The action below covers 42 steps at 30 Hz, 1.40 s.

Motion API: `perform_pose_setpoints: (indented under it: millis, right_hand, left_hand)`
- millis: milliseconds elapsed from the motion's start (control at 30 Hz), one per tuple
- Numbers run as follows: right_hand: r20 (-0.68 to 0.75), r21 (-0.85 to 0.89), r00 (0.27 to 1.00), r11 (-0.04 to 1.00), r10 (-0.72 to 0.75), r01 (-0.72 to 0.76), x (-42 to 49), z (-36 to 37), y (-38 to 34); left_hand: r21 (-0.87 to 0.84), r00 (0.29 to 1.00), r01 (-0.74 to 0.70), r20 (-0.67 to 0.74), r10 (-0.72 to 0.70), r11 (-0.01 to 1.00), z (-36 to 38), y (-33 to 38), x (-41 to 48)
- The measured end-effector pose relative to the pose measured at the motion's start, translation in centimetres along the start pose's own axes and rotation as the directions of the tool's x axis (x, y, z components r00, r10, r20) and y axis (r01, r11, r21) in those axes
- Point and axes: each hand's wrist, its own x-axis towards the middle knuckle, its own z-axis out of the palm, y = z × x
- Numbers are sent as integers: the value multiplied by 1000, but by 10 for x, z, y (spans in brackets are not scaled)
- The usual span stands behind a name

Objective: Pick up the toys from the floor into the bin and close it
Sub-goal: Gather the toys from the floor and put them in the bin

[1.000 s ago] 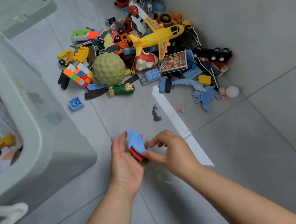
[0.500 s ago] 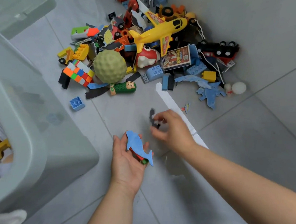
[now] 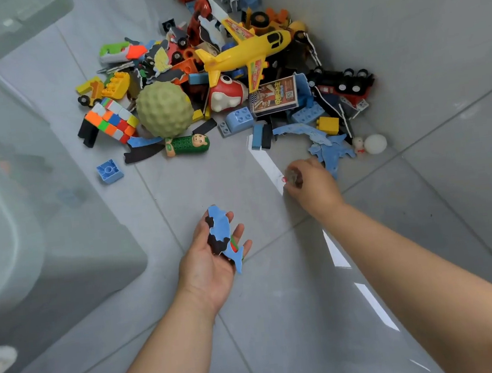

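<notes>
My left hand point(image 3: 210, 263) lies palm up over the floor, its fingers nearly straight. On it rest a blue foam dolphin point(image 3: 224, 234), a dark foam piece point(image 3: 214, 242) and a small red and green toy. My right hand point(image 3: 311, 185) reaches down to the tiles at the pile's near edge. Its blurred fingertips curl round a small colourful piece point(image 3: 291, 178). The toy pile point(image 3: 228, 91) lies ahead with a yellow plane point(image 3: 243, 54), a bumpy green ball point(image 3: 165, 108) and a colour cube point(image 3: 112, 121). The translucent bin point(image 3: 16, 240) stands open at left.
The bin's lid point(image 3: 9, 23) lies at the far left. A grey wall point(image 3: 403, 18) rises behind the pile on the right. A loose blue brick point(image 3: 109, 170) sits between pile and bin. A white ball point(image 3: 375, 144) lies by the wall.
My right hand picked the dark piece off the floor, put it on my left palm, then moved right and forward to the small colourful piece. My left hand stayed palm up.
</notes>
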Motion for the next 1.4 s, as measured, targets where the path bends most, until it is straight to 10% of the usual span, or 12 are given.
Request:
perform_pose_setpoints:
  millis: [200,367,900,1400]
  right_hand:
    - [-35,497,999,867,-25,39,-66,-12,-64]
    - [67,465,962,861,-266,206,-126,-32,-124]
    - [-155,572,919,791,363,-216,-231,-138,-124]
    - [99,52,943,945,316,-323,-19,-100,13]
  left_hand:
    - [16,999,29,45,-30,999,9,10,-15]
    - [33,984,38,173,-43,999,15,18,-41]
    - [229,981,62,163,-101,971,11,58,-149]
    - [187,991,-5,130,-20,982,94,21,-29]
